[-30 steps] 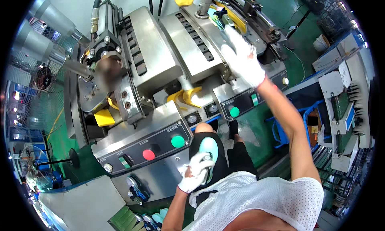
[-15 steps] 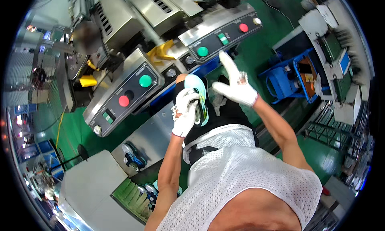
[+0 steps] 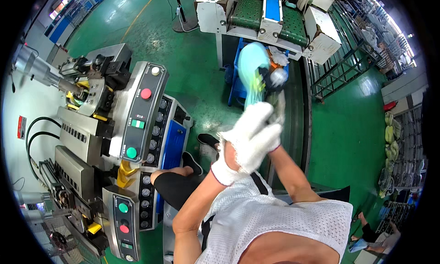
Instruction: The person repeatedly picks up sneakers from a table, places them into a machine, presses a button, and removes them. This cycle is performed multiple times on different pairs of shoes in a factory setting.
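Note:
A light-blue shoe (image 3: 253, 67) with yellow-green marks is held out ahead of me, smeared by motion. My left hand (image 3: 238, 145), in a worn white glove with skin showing through a hole, appears closed on the shoe's near end. My right hand (image 3: 265, 147), also white-gloved, overlaps the left from the right side. Its fingers are mostly hidden or blurred, so its grip is unclear. A dark patch with a white blob (image 3: 277, 77) beside the shoe is too blurred to name.
Left of me stands a machine with control panels (image 3: 139, 110) bearing red and green buttons. A conveyor machine with a green belt (image 3: 293, 30) is ahead, with a blue cart (image 3: 233, 83) in front of it. A dark rack (image 3: 341, 74) is at right. A person (image 3: 387, 239) is at lower right.
My body has turned right, away from the machine panels toward the conveyor. The shoe has moved out ahead, and my hands, apart before, now overlap.

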